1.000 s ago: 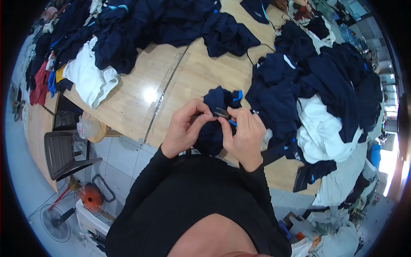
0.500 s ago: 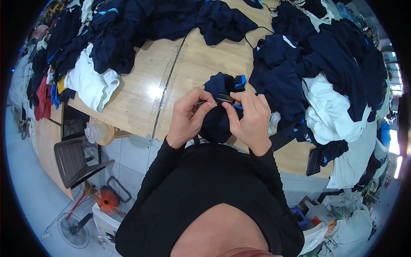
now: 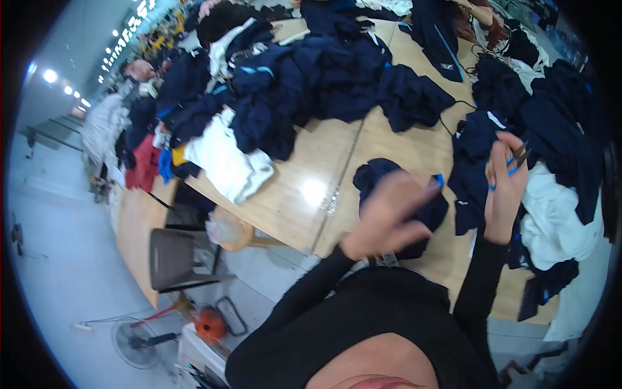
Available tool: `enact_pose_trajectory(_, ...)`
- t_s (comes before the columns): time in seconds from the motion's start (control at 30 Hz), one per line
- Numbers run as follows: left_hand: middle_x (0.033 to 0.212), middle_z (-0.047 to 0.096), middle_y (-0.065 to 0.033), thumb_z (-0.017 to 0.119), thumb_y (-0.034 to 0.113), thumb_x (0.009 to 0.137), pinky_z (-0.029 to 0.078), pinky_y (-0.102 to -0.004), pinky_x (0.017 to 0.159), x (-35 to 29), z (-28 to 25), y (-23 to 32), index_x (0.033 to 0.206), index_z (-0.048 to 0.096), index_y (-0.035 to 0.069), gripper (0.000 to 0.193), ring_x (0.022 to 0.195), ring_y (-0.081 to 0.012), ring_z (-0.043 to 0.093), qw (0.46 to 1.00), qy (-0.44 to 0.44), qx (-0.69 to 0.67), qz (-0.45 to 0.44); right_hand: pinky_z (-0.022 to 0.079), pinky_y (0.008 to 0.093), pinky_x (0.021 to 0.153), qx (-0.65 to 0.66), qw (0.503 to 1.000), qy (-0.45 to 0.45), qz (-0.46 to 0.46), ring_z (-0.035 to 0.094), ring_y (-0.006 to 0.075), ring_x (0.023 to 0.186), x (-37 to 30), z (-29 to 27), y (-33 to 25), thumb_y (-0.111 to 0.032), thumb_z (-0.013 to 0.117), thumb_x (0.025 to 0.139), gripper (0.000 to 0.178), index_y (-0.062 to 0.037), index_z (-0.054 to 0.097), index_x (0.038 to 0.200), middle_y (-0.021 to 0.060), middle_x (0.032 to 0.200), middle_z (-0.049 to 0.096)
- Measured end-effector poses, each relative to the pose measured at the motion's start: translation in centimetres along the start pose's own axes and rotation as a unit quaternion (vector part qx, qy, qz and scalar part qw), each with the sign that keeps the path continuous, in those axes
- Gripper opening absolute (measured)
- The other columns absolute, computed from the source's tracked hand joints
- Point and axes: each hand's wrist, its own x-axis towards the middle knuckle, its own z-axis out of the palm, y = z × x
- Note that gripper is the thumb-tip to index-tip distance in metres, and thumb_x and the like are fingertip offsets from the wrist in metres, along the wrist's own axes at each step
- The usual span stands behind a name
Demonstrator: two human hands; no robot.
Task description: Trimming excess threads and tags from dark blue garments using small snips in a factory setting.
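My right hand point(image 3: 504, 191) is raised over the right side of the table, fingers curled round a pair of small thread snips point(image 3: 522, 154). Their dark blades stick out past the fingertips, and bits of blue show between the fingers. Blurred by motion, my left hand point(image 3: 394, 212) has its fingers stretched out and thumb apart, with nothing visible in it. It passes above a bunched navy garment point(image 3: 429, 220) with a bright blue edge, which lies at the table's near side and is partly hidden by that hand.
Heaps of navy clothes point(image 3: 330, 74) cover the far side of the wooden table point(image 3: 304, 175). White garments lie at left point(image 3: 227, 159) and right point(image 3: 560, 223). Another person's arm point(image 3: 478, 11) shows at the far right. A chair point(image 3: 175, 259), stool point(image 3: 236, 230) and fan point(image 3: 136, 342) stand lower left.
My hands have parted from close together over the navy garment. The right hand rose to the right with the snips; the left spread its fingers. The whole view has shifted and tilted.
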Motion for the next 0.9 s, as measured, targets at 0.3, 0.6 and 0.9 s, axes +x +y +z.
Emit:
enact_pose_trajectory(0.3,0.146,0.06,-0.0163,0.084,0.021,0.076,0.04,-0.0579,0.12,-1.2,16.5,3.9,0.148,0.061,0.008,0.077,0.134,-0.0397,0.057,0.879,-0.254,-0.3,0.27,0.039,0.0264,0.053,-0.052,0.94,-0.129,0.313,0.051,0.0074,0.058,0.7,-0.3,21.8,-0.02,0.066,0.108,0.011,-0.009,0.065,0.105,-0.0009,0.072,0.056)
enact_pose_trajectory(0.6,0.155,0.056,-0.017,0.079,0.032,0.086,0.017,-0.0636,0.132,-1.9,17.2,-0.5,0.147,0.063,0.01,0.066,0.154,-0.0368,0.044,0.917,-0.246,-0.283,0.136,0.045,0.027,0.057,-0.08,0.928,-0.128,0.341,0.056,0.0071,0.063,-0.4,-1.8,27.0,-0.021,0.068,0.107,0.012,-0.011,0.066,0.1,-0.0009,0.068,0.056)
enact_pose_trajectory(0.9,0.152,0.062,-0.0121,0.075,0.012,0.075,0.014,-0.0621,0.133,-1.5,18.5,-1.9,0.143,0.07,0.014,0.068,0.153,-0.0326,0.046,0.924,-0.273,-0.256,0.078,0.046,0.0282,0.055,-0.172,0.947,-0.092,0.255,0.061,0.0096,0.062,-1.0,-1.4,28.9,-0.013,0.072,0.103,0.01,-0.0057,0.073,0.096,-0.0001,0.072,0.065)
